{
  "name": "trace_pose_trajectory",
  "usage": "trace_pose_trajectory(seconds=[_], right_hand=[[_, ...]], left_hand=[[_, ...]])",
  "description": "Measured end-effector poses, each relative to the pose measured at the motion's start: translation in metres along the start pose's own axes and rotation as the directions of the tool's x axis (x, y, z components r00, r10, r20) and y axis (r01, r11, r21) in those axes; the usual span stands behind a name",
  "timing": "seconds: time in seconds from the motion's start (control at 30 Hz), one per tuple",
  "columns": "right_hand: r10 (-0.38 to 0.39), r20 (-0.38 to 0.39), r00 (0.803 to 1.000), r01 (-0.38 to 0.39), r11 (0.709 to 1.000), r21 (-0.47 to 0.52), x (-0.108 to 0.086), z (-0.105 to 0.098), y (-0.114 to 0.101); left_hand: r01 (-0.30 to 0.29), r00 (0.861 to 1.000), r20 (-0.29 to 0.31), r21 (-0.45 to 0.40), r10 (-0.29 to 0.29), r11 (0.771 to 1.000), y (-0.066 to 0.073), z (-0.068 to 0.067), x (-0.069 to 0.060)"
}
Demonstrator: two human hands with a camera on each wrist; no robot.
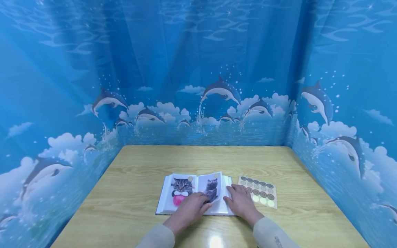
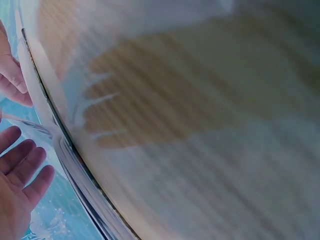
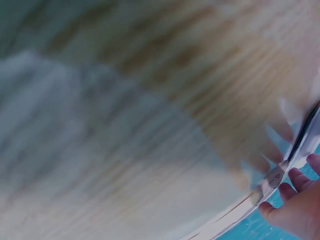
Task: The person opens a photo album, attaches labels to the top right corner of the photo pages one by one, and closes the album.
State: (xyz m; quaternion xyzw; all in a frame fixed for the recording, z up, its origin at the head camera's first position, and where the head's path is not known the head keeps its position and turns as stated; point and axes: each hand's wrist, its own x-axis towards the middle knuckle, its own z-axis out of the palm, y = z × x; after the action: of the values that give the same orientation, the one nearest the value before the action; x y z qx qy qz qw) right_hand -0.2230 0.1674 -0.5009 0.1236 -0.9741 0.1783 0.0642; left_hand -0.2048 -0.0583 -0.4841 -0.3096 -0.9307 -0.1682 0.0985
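An open photo album (image 1: 227, 198) lies on the table. Its left page has a photo of a tabby cat (image 1: 182, 186) with a pink ball; a grey kitten photo (image 1: 211, 188) is on a raised, bent leaf at right. Over that leaf's lower part lies my left hand (image 1: 192, 206), its fingers (image 2: 25, 162) extended and spread in the left wrist view. My right hand (image 1: 242, 201) rests at the album's right edge, fingers loosely extended. Beside it is a sheet of round stickers (image 1: 271, 189), partly behind the hand. Small round gold stickers mark the top corners of both photos.
The album and sheet lie on a light wood-grain table (image 1: 139, 172). A blue curtain with dolphins (image 1: 221, 89) surrounds the table's back and sides. Light glares off the tabletop near the front edge.
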Motion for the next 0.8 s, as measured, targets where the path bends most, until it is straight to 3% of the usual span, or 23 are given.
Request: trace_pose_trajectory(seconds=[0.23, 0.37, 0.5, 0.8], right_hand=[[-0.091, -0.041, 0.995, 0.092, 0.995, 0.033, 0.004, 0.002, -0.002], [-0.11, -0.044, 0.993, 0.112, 0.992, 0.063, 0.004, 0.001, -0.004], [-0.114, -0.049, 0.992, 0.118, 0.989, 0.088, 0.004, 0.001, -0.005], [-0.131, -0.059, 0.99, 0.134, 0.99, 0.036, 0.004, 0.001, -0.006]], left_hand=[[0.02, 0.999, -0.032, -0.032, -0.021, 0.999, 0.001, -0.005, -0.003], [0.092, 0.994, -0.053, -0.136, -0.1, 0.986, 0.002, -0.01, -0.004], [0.161, 0.98, -0.074, -0.256, -0.185, 0.953, 0.002, -0.012, -0.004], [0.227, 0.938, -0.141, -0.442, -0.317, 0.868, -0.006, -0.028, -0.009]])
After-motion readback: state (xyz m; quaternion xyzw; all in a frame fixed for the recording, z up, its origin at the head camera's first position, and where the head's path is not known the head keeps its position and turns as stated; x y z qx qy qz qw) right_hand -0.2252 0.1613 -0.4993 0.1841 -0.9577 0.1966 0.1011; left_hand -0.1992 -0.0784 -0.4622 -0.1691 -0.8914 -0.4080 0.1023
